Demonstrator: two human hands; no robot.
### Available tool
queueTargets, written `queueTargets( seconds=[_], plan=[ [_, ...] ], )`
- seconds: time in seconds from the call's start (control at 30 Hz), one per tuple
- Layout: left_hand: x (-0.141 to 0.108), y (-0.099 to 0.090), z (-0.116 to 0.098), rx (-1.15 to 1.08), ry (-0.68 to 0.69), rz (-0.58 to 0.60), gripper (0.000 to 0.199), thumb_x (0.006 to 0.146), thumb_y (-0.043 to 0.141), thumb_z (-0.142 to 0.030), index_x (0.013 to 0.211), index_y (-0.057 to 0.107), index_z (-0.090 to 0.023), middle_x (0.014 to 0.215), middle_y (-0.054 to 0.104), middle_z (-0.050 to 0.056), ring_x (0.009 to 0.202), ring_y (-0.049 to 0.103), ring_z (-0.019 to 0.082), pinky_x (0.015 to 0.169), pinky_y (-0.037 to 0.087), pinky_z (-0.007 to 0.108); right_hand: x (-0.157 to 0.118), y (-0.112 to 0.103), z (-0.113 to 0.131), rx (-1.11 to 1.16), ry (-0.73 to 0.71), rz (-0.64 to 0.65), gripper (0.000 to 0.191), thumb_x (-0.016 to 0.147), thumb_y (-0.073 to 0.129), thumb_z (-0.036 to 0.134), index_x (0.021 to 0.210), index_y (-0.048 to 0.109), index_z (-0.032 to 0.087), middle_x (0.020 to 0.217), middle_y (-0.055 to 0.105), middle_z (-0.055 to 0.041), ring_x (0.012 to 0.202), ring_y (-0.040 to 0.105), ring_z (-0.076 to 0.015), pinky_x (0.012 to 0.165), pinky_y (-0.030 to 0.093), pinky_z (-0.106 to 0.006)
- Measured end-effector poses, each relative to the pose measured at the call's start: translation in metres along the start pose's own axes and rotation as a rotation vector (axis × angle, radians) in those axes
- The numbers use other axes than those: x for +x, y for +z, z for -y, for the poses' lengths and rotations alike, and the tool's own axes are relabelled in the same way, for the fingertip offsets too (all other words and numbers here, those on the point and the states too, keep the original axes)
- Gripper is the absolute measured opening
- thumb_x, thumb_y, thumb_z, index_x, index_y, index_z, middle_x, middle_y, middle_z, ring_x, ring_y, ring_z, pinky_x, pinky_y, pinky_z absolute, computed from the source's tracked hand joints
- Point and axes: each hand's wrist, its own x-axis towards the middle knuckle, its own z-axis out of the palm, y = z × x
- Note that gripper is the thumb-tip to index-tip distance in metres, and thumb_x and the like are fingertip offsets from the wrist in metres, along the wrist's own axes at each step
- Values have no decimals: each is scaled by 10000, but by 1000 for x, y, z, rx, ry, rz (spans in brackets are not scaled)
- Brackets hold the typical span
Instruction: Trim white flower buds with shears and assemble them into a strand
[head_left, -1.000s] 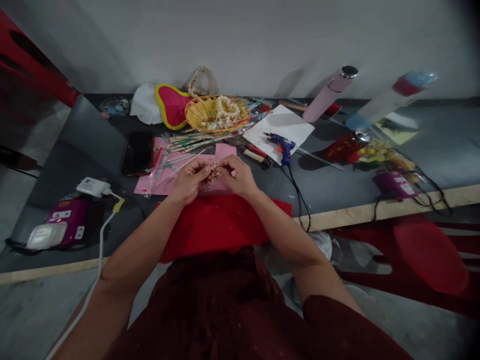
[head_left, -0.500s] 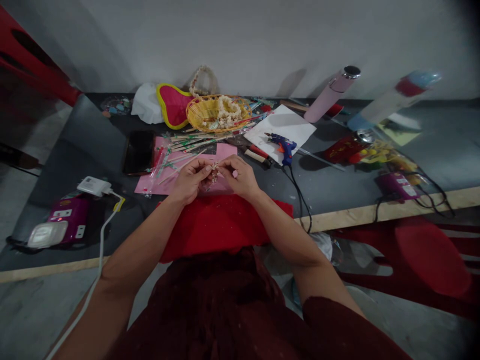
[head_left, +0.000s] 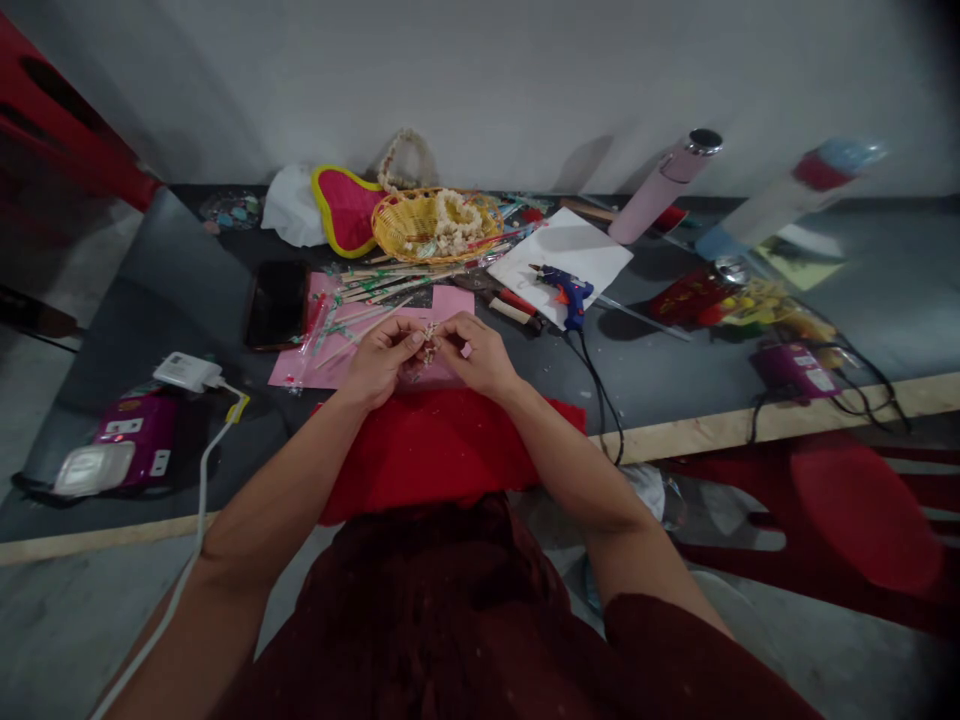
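Between my hands, over a pink sheet (head_left: pixel 289 370), is a small cream-and-brown beaded piece (head_left: pixel 430 345); its exact form is too small to make out. My left hand (head_left: pixel 381 362) pinches it from the left with thumb and forefinger. On the other side, my right hand (head_left: pixel 478 352) closes its fingertips on the same piece. A small pink scrap (head_left: pixel 466 350) shows at the right hand's fingers. Beneath both wrists lies a red cloth (head_left: pixel 442 450) at the table's front edge. Thin sticks with green marks (head_left: pixel 375 290) lie just behind the hands.
A blue glue gun (head_left: pixel 566 292) rests on white paper (head_left: pixel 600 250), its cord hanging off the front. Behind the sticks stands a wicker basket (head_left: pixel 390 235) with beaded strings. Pliers (head_left: pixel 517 308), a phone (head_left: pixel 277 305), a pink flask (head_left: pixel 664 190) and a red can (head_left: pixel 697 292) surround the workspace.
My hands stay in nearly the same place, still pinching the beaded piece. The right fingers and the pink scrap have shifted very slightly.
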Motion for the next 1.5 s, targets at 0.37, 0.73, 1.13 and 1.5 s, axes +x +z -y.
queueTargets(
  seconds=[0.37,0.73,1.13,1.5],
  plan=[
    [0,1,0,17,2,-5,283,670,793,-342,787,609,-161,617,612,-26,519,540,63,506,437,177,1,0,1,-12,2,1,71,889,510,247,876,567,208,835,589,-27,728,543,-128,661,463,-266],
    [2,-2,3,15,7,3,288,665,799,-344,796,619,-161,627,612,-32,529,546,59,521,448,181,1,1,1,-17,9,4,83,890,509,258,875,574,207,841,598,-26,739,548,-124,667,466,-258],
    [2,-3,4,54,37,1,273,677,786,-345,781,615,-159,637,616,-17,529,539,64,502,441,172,0,2,2,-4,20,11,73,887,509,248,877,569,207,841,599,-25,726,544,-118,653,462,-253],
    [-1,0,-4,-40,-10,-3,317,642,806,-280,868,612,-171,670,634,-32,536,560,57,526,471,169,-1,-5,1,138,108,-13,236,897,541,413,1012,558,208,913,611,-34,731,548,-114,637,474,-262]
  ],
)
